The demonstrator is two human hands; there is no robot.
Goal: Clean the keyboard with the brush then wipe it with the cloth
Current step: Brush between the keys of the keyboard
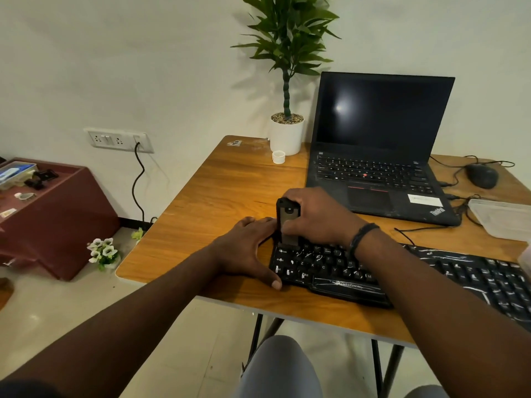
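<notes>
From my remote seat, the desk [218,196] fills most of the view, a wood-grain top that runs out of frame on the right, past my right hand. Beyond the hands stands an open laptop [379,156] with a dark screen; I cannot read anything on it. Under and to the right of the hands lies the keyboard [339,271], black with white lettering and pale streaks across its keys. Its right end is cut off by the frame edge, and my right forearm hides a band of keys in the middle.

Far beyond the hands is a potted plant [287,133], its top cropped. To the right of my right hand sits a clear plastic container [500,219], only partly in view, contents unreadable. Beyond it lies a dark mouse [482,176].

My left hand [247,251] lies flat, fingers spread, against the keyboard's left end, thumb at the near corner. My right hand [319,216] grips the brush [288,222], fingers curled round it. The brush stands upright on the keyboard's far left corner, a black body with a grey panel; its bristle end is hidden behind the keys and the hand. I see no cloth I can identify.

A small white cap [278,156] sits just before the plant pot.
</notes>
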